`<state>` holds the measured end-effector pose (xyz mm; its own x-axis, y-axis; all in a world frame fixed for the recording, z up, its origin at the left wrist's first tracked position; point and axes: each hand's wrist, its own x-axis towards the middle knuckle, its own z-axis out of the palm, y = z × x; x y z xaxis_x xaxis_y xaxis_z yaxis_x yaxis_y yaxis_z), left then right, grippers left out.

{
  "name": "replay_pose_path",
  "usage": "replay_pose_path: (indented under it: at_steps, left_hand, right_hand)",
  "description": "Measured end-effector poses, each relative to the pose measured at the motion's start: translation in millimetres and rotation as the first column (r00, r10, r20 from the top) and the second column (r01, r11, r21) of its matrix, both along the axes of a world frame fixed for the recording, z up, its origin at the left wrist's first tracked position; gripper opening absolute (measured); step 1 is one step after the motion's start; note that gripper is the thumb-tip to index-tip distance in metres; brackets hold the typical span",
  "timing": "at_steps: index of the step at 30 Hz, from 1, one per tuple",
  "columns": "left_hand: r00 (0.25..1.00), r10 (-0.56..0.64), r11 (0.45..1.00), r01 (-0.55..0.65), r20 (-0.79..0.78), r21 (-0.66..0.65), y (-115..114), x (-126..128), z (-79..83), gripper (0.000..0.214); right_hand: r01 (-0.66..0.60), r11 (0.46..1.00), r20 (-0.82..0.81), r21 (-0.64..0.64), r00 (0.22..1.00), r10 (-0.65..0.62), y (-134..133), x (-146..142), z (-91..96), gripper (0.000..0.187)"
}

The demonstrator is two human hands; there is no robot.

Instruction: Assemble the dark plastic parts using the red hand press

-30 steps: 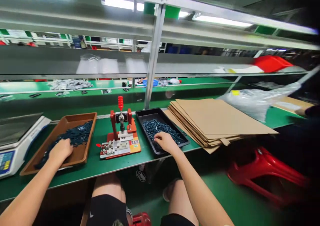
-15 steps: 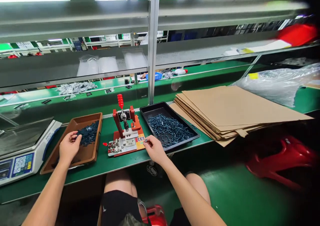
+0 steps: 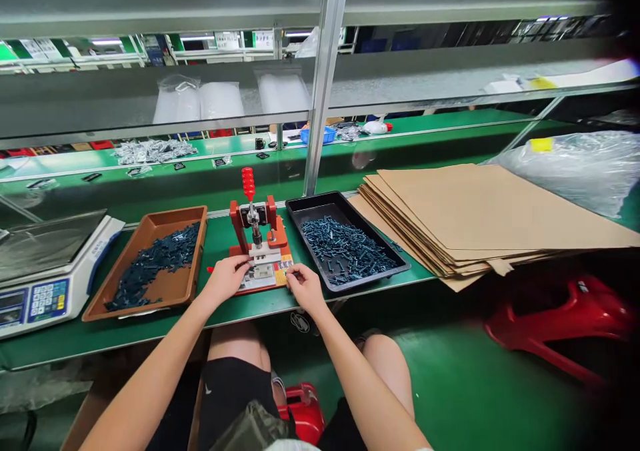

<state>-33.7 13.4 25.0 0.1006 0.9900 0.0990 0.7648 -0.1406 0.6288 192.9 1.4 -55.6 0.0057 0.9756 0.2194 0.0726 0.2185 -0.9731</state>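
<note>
A small red hand press (image 3: 259,238) with a red-knobbed lever stands on the green bench between two trays. My left hand (image 3: 226,279) rests on the left front of its base plate, fingers curled in a pinch over the fixture. At the plate's right front corner my right hand (image 3: 304,286) pinches something small that I cannot make out. To the left lies a brown tray (image 3: 170,298) of dark small parts. A black tray (image 3: 305,208) of dark screw-like parts lies to the right.
A weighing scale (image 3: 45,271) sits at the far left. A stack of cardboard sheets (image 3: 480,218) lies right of the black tray, with a clear plastic bag (image 3: 580,164) beyond. A red stool (image 3: 555,321) stands on the floor at right. A metal post (image 3: 323,84) rises behind the press.
My left hand left the brown tray and came to the press base. My right hand, out of the black tray, closed in on the base's right corner. The view shifted slightly.
</note>
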Motion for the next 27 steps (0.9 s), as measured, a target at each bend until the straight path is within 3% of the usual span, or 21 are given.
replay_pose_path:
  at_steps: [3, 5, 11, 22, 27]
  left_hand:
    - [0.993, 0.034, 0.999, -0.034, -0.116, 0.005, 6.4, 10.2, -3.1, 0.028]
    - [0.981, 0.026, 0.999, -0.018, -0.191, 0.042, 9.8, 15.7, -7.9, 0.024]
    - [0.966, 0.047, 0.995, -0.022, -0.255, 0.099, 14.8, 20.6, -20.4, 0.021]
    - [0.945, -0.021, 0.998, 0.039, -0.328, 0.049, 9.3, 28.5, -15.3, 0.025]
    - [0.94, -0.048, 0.999, 0.049, -0.337, -0.005, 12.8, 27.8, -11.6, 0.025]
  right_hand:
    - [-0.084, 0.993, -0.163, -0.087, 0.984, 0.069, 2.1, -0.3, -0.6, 0.023]
    - [-0.085, 0.992, -0.189, -0.091, 0.98, 0.066, 3.2, -0.4, -1.0, 0.027]
    - [0.021, 0.999, -0.037, -0.031, 0.999, -0.022, 2.1, 3.7, -1.8, 0.026]
    - [-0.046, 0.994, -0.171, -0.099, 0.985, 0.028, 2.2, -3.3, -4.5, 0.026]
    - [-0.02, 0.999, -0.009, -0.048, 1.0, 0.019, 2.1, -5.2, -5.8, 0.022]
